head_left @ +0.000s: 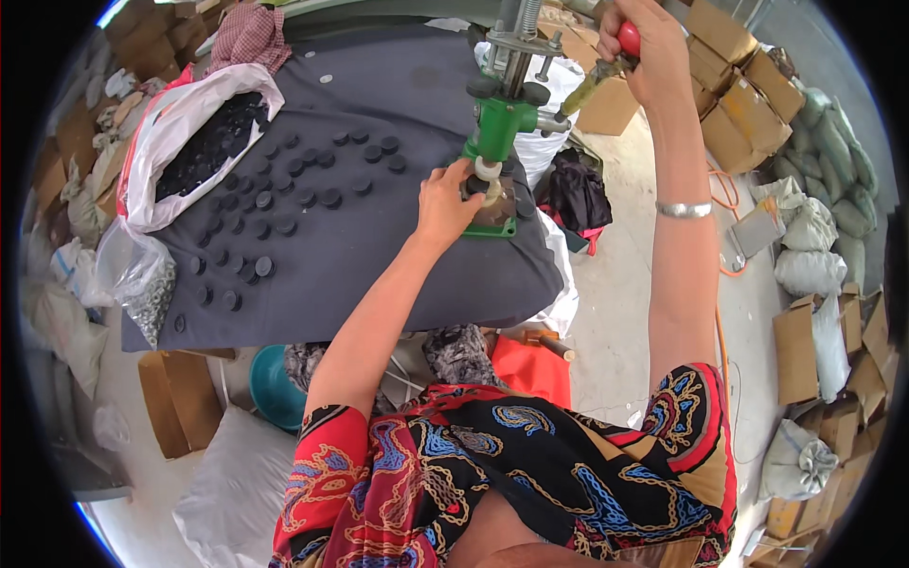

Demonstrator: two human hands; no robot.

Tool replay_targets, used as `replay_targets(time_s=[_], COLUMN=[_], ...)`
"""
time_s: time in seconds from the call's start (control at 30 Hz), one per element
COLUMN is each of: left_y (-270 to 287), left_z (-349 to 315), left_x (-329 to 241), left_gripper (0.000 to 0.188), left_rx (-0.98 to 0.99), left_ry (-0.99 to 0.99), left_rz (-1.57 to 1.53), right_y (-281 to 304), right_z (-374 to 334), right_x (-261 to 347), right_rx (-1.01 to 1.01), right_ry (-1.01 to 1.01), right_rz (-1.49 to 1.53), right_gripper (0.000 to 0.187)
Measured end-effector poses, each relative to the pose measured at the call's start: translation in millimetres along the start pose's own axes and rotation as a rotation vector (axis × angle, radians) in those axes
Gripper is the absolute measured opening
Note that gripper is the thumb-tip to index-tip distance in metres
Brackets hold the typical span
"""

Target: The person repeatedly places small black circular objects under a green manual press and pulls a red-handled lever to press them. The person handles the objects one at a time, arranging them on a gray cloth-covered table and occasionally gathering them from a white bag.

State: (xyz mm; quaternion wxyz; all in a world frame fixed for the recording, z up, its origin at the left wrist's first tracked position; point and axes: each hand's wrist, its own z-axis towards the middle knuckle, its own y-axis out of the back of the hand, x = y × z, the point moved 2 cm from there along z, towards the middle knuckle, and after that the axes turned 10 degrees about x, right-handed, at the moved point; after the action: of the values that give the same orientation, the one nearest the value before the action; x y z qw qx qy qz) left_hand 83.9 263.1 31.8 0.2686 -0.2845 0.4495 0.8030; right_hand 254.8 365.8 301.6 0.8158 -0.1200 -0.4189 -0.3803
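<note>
Looking past the teal basin (275,393) under the tabletop's (407,293) near edge, I see the left hand (445,205) stretched across to the green press (507,128), which stands by the right edge. Its fingertips are beside the white plunger (488,170) with a dark piece (477,185) there, though I cannot tell whether they pinch it or only steady it. Raised out beyond the right edge, the right hand (653,52) is wrapped tight round the red knob (629,39) of the lever (580,93). To my mind, pulling the lever with those fingers so close could nip them, and a piece seated off-centre could crack or skew. Counting from the near side: one basin, one clear bag (151,298) of small metallic bits by the near left corner, then roughly three dozen black discs (286,224) strewn from the left edge toward the middle, some overlapping too much for an exact tally. Farther along come one press with one lever, one open white bag (139,194) of dark pieces on the left edge, and one checked cloth (248,38) at the far left corner.
</note>
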Motion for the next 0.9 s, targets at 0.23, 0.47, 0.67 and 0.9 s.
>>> replay_targets(time_s=[0.23, 0.47, 0.67, 0.9], left_y=[-8.3, -0.5, 48.7, 105.9], left_z=[14.3, 8.0, -26.7, -49.6], left_x=[9.9, 3.5, 18.4, 97.2], left_gripper=[0.06, 0.072, 0.056, 0.034], left_rx=[0.031, 0.076, -0.224, -0.235], left_ry=[0.009, 0.142, -0.114, 0.209], left_rz=[-0.034, -0.268, 0.276, 0.767], right_y=[-22.7, -55.4, -67.7, -55.8], right_z=[-66.8, -137.2, -198.4, -176.0], right_x=[-0.2, -24.4, -73.5, -41.4], right_rx=[0.072, -0.059, 0.041, 0.019], right_ry=[0.115, 0.327, 0.573, 0.291], right_rz=[-0.067, -0.208, -0.527, -0.389], right_gripper=[0.034, 0.025, 0.023, 0.026])
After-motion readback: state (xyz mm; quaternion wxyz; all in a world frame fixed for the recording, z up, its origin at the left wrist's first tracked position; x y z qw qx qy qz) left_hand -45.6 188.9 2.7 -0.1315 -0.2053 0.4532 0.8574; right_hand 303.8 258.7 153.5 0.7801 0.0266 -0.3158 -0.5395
